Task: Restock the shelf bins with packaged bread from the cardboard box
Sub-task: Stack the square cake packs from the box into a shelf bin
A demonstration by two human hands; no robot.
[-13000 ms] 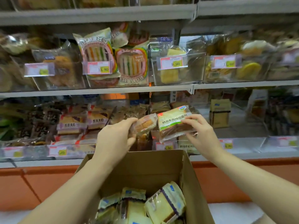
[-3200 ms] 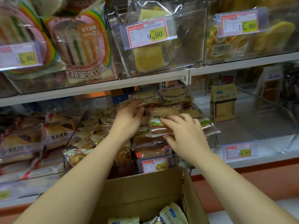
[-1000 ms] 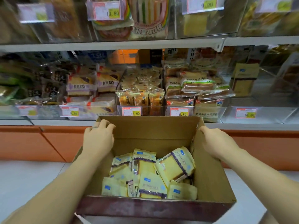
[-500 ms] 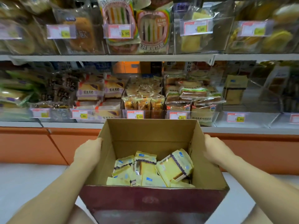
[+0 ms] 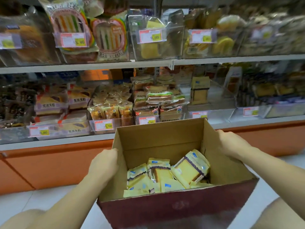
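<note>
Left hand (image 5: pixel 104 164), right hand (image 5: pixel 231 142) hold cardboard box (image 5: pixel 161 139) side edges; shelf (image 5: pixel 247 123) near.

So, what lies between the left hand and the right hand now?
In the head view, the open cardboard box lies between them: the left hand grips its left wall, the right hand its right wall. Yellow bread packs lie inside.

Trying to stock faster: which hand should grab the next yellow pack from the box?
Right, probably. The right hand grips the cardboard box at its right wall, beside the tilted yellow pack, and the matching shelf pack stands right of it. The left hand holds the left wall.
</note>
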